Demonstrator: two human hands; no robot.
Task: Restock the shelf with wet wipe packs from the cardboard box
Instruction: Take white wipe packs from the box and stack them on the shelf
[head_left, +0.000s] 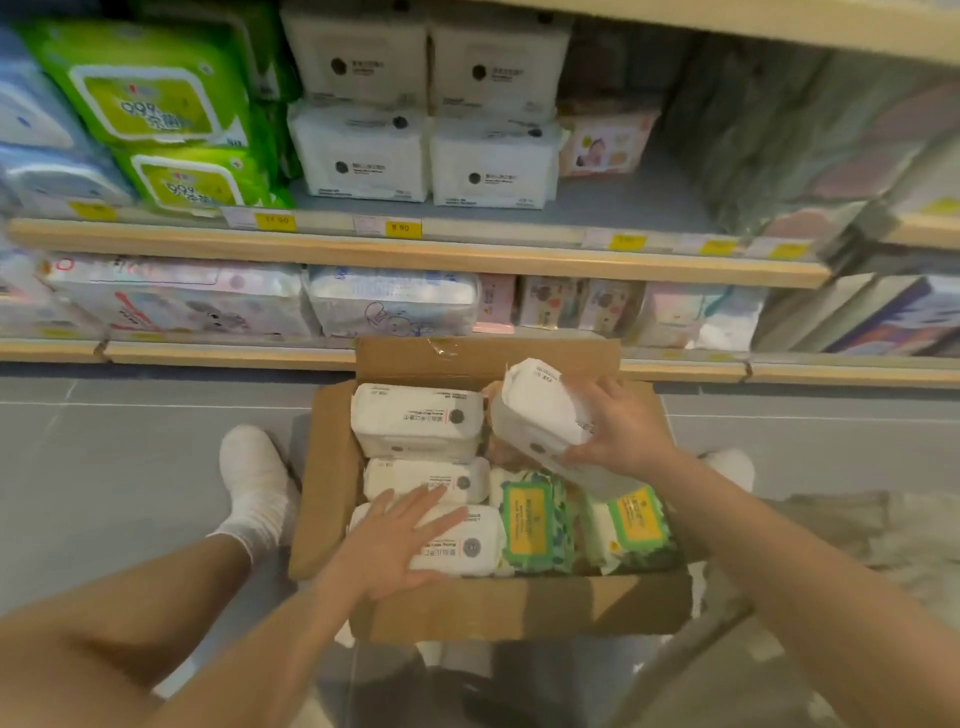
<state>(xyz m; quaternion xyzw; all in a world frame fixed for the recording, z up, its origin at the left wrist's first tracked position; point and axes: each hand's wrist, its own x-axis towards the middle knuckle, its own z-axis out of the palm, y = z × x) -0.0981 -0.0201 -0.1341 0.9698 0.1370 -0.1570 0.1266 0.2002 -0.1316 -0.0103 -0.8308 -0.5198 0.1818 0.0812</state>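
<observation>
The right hand (626, 431) grips a soft white wet wipe pack (540, 410) by its side and holds it up above the open brown cardboard box (519, 605), so it can likely go to the shelf next. The left hand (395, 545) lies flat with straight fingers on another white pack (467, 545) in the box, perhaps to keep the box from sliding. The box sits on the grey floor between the person's feet, close under the wooden shelf (415, 252). Matching white packs (363, 156) already stand there, with a bare gap beside them.
</observation>
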